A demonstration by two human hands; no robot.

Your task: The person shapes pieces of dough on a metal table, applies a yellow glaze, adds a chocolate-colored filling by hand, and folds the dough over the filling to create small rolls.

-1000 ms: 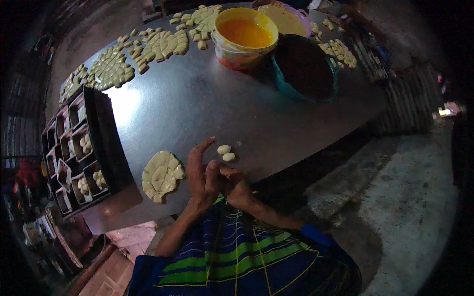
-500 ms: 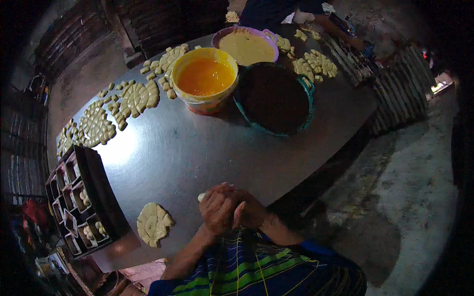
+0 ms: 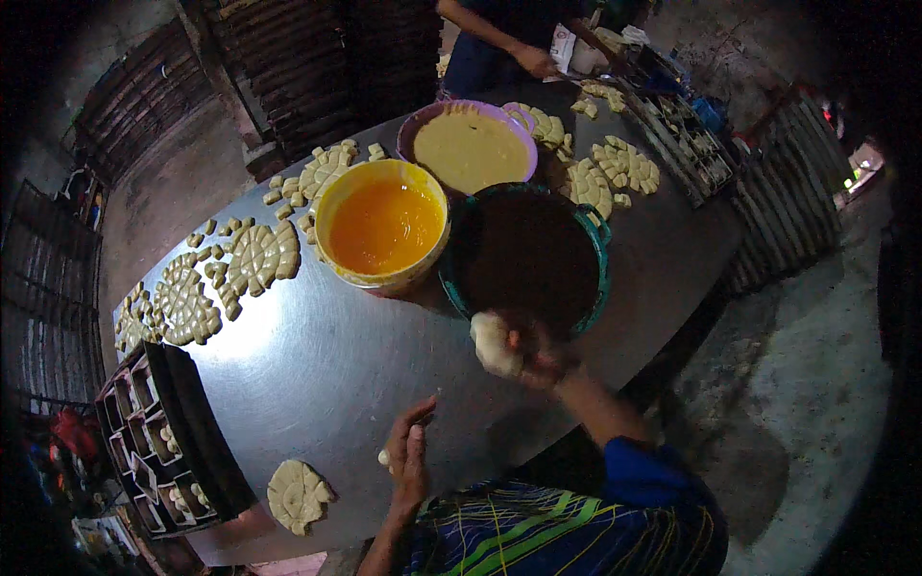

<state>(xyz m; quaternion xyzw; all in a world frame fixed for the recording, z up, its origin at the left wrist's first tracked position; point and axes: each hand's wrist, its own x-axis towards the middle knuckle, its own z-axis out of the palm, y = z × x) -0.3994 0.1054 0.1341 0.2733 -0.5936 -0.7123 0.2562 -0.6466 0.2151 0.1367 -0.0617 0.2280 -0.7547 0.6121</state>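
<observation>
Leftmost on the metal table (image 3: 336, 374) sits a dark tray (image 3: 197, 422) of square compartments, a few holding pale balls (image 3: 178, 498). Right of it lies a flat scored dough round (image 3: 299, 496), then a small dough ball (image 3: 384, 457) just beside the left hand (image 3: 411, 456), which stands raised, fingers loosely spread, with nothing I can see in its grasp. Farther across the table stands a yellow bucket (image 3: 379, 278) of orange liquid (image 3: 384, 230). Ahead and to the right of the left hand, well apart from it, a dough lump (image 3: 494, 344) sits in the right hand (image 3: 543, 363), the nearer one, its blurred fingers curled on it at a teal tub's (image 3: 602, 267) near rim; roundish, the lump shows no clear long axis
</observation>
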